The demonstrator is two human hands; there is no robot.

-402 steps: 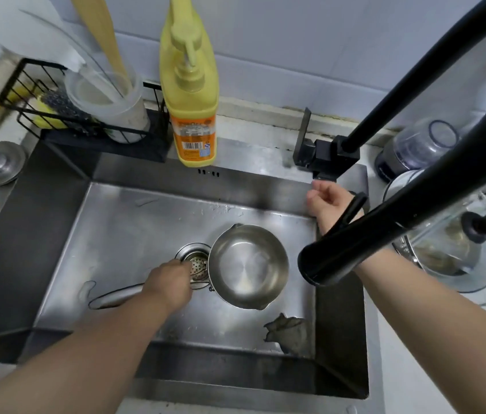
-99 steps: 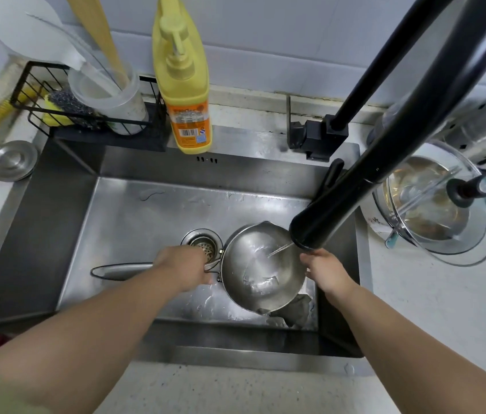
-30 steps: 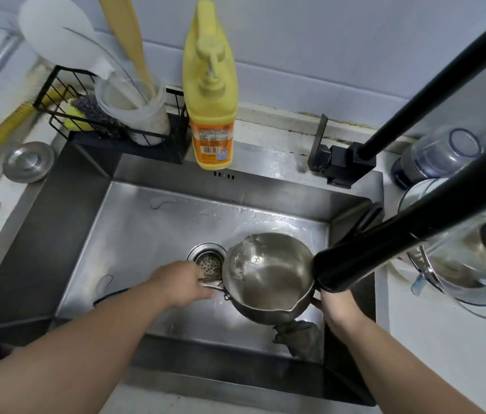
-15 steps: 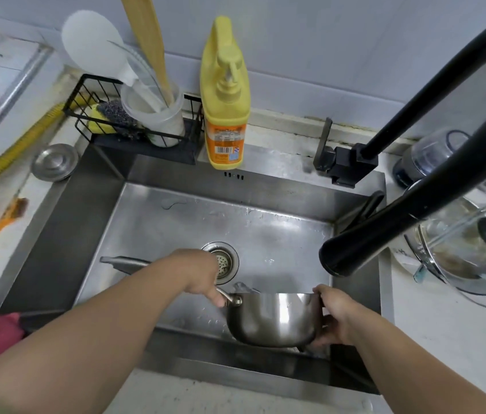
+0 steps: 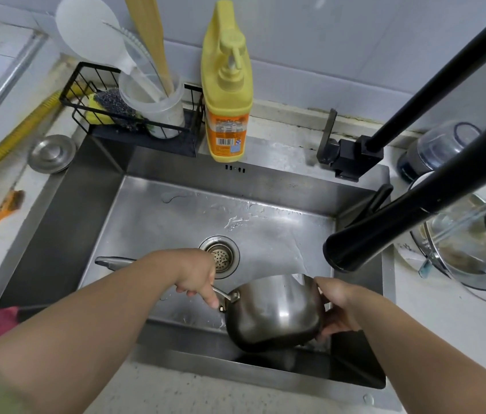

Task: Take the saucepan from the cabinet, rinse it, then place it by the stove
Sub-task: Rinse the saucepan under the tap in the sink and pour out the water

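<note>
The steel saucepan [image 5: 274, 313] hangs above the front right part of the sink [image 5: 158, 222], tipped over so its outer wall and bottom face me and its opening faces away. My left hand [image 5: 195, 274] grips the long handle close to the pan; the handle's far end pokes out past my left forearm. My right hand [image 5: 337, 306] holds the pan's right side, fingers curled round its rim and wall. The black faucet spout [image 5: 364, 243] ends just above and right of the pan; no water runs from it.
A yellow soap bottle [image 5: 227, 94] stands behind the sink beside a black wire rack [image 5: 134, 121] with a utensil cup and scourers. The drain strainer [image 5: 221, 256] sits mid-basin. A glass lid [image 5: 474, 243] lies on the right counter, a round steel lid [image 5: 51, 153] on the left.
The pan was upright under the faucet holding water a second ago. It has been lifted toward the front edge and tipped over, emptying into the sink. Both hands kept their hold.
</note>
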